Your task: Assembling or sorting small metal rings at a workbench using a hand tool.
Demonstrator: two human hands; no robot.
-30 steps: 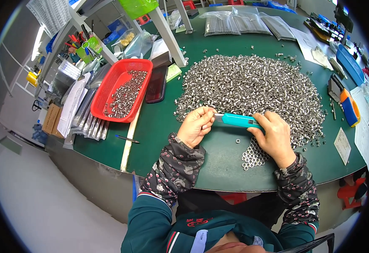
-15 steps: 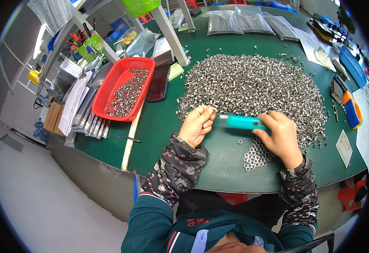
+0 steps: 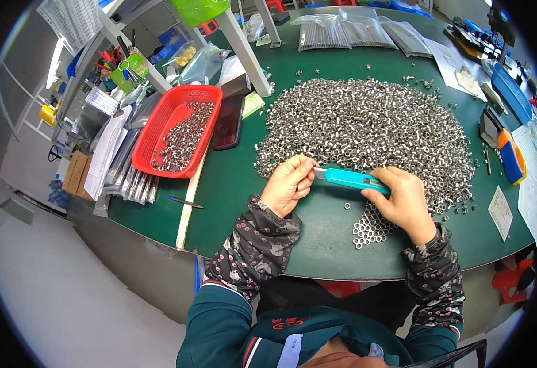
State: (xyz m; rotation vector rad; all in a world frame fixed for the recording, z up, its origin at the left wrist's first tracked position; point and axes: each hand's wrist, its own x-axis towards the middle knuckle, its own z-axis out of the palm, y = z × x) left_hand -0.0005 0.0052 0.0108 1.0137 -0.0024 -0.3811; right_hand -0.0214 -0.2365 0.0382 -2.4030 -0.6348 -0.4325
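Observation:
My right hand (image 3: 403, 199) is wrapped round a teal utility knife (image 3: 348, 178), its blade end pointing left. The knife tip meets the fingertips of my left hand (image 3: 290, 184), which pinches what looks like a small metal ring, mostly hidden by the fingers. Just beyond both hands spreads a big pile of small metal rings (image 3: 366, 116). Below the knife, a group of rings (image 3: 369, 228) lies flat and close together near my right wrist, with one single ring (image 3: 347, 206) apart from them.
To the left stands a red plastic basket (image 3: 142, 144) partly filled with metal pieces. Beside it lie a dark phone (image 3: 228, 126) and a pen (image 3: 186, 202). Bagged rods (image 3: 323, 34) rest at the back. An orange-and-blue tool (image 3: 511, 158) and a card (image 3: 500, 214) lie right.
The knife has moved slightly left and tilted, so its tip now reaches my left fingertips. My right hand has shifted a little along with it.

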